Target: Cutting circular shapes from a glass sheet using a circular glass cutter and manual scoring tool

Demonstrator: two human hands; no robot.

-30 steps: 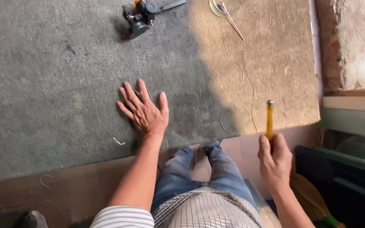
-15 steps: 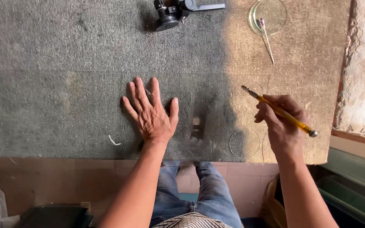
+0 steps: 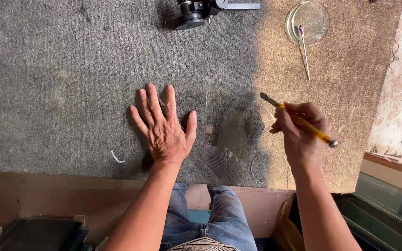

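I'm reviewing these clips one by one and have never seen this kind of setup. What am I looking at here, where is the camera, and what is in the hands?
There is no machine: a person works with bare hands, filmed by a camera worn on the head and looking down. The left hand lies flat, fingers spread, on a grey carpeted worktable; faint reflections suggest a clear glass sheet lies under and beside it. The right hand grips a slim yellow-handled tool like a pen, metal tip forward. Farther back lie round glass discs, a thin stick and a black device.
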